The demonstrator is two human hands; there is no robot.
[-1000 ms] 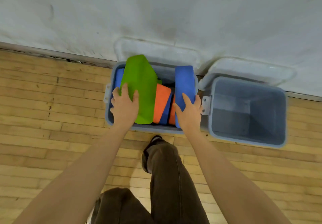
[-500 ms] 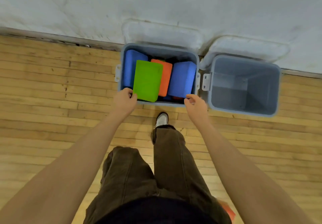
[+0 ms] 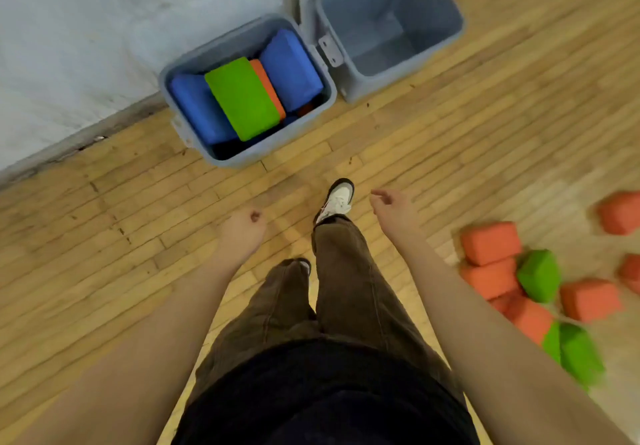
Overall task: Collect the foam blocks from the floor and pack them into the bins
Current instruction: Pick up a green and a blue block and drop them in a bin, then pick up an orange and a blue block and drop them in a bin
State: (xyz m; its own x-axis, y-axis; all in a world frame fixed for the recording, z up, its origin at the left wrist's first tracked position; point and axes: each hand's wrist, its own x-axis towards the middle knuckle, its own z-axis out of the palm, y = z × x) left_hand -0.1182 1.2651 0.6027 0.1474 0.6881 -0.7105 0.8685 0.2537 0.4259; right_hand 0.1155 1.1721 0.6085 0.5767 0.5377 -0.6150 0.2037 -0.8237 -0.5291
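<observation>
Both hands have drawn back from the full bin (image 3: 194, 63) by the wall, the left hand (image 3: 241, 233) loosely curled and the right hand (image 3: 394, 212) relaxed, both holding nothing, while loose foam blocks (image 3: 491, 243) have come into view far right of it.

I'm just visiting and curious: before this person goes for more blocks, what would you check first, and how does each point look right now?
1. Left hand free: ok, holds nothing.
2. Right hand free: ok, holds nothing.
3. Left bin has room: not ok, green block sits near the rim.
4. Right bin open and empty: ok.
5. Blocks left on floor: ok, orange block and others lie to the right.
</observation>
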